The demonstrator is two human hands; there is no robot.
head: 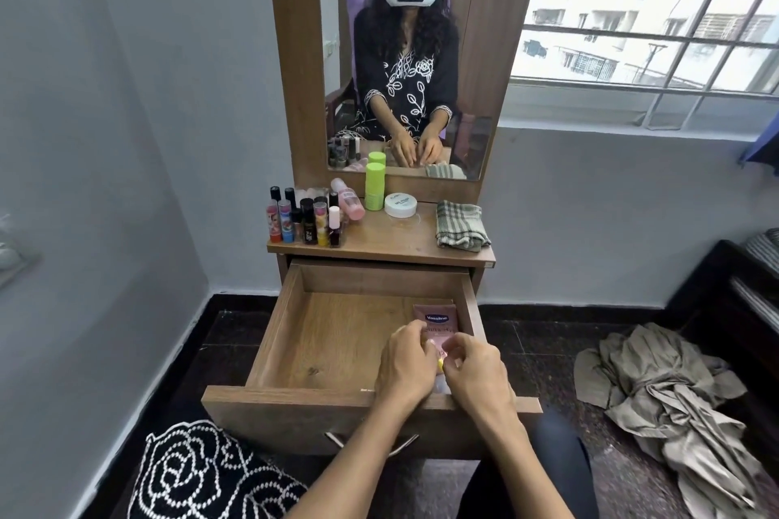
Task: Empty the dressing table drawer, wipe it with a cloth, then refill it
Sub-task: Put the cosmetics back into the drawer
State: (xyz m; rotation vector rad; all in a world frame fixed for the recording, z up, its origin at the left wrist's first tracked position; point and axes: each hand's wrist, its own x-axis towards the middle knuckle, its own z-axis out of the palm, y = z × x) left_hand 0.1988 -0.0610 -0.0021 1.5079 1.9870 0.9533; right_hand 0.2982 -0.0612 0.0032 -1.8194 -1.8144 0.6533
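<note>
The wooden drawer (295, 350) of the dressing table stands pulled out, its floor mostly bare. A pink Vaseline tube (434, 320) lies in its right rear part. Both hands are down in the drawer's front right corner. My left hand (404, 367) and my right hand (472, 371) have curled fingers close together around small items, one yellow (441, 362); most of them are hidden by the hands. A folded checked cloth (459, 225) rests on the tabletop at the right.
On the tabletop (379, 240) stand several lip balms and nail polishes (307, 221), a pink bottle (350, 202), a green tube (374, 185) and a white jar (400, 204). A mirror (413, 55) rises behind. Crumpled fabric (666, 388) lies on the floor at the right.
</note>
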